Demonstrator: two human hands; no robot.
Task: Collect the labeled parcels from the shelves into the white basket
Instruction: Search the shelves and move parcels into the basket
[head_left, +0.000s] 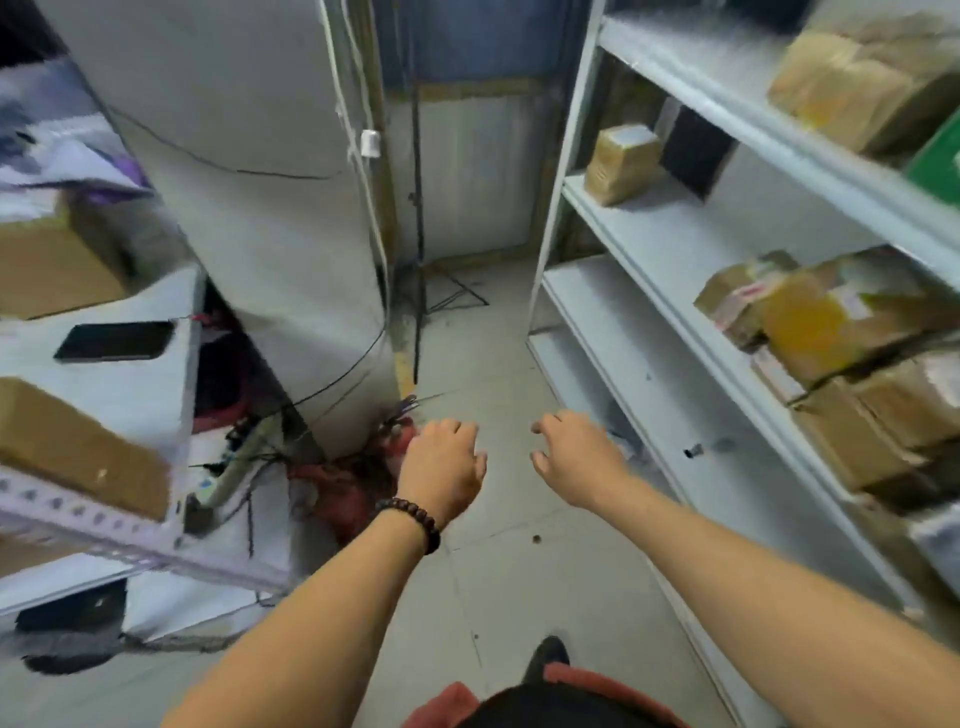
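Two bare forearms (322, 597) reach forward over the grey tiled floor (519, 582). The left hand (441, 467), with a beaded bracelet (411, 522) at its wrist, and the right hand (576, 457) hang palm down with fingers loosely curled, holding nothing. Brown taped parcels (841, 332) sit on the white shelves (649, 249) at right. Another parcel (72, 441) lies on the left rack (104, 514), near a black phone (114, 340).

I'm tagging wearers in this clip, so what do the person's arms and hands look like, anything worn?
Both forearms are bare: no sleeves, no gloves. The wrist of the left hand carries a bracelet of dark round beads; the right hand and its wrist wear nothing.
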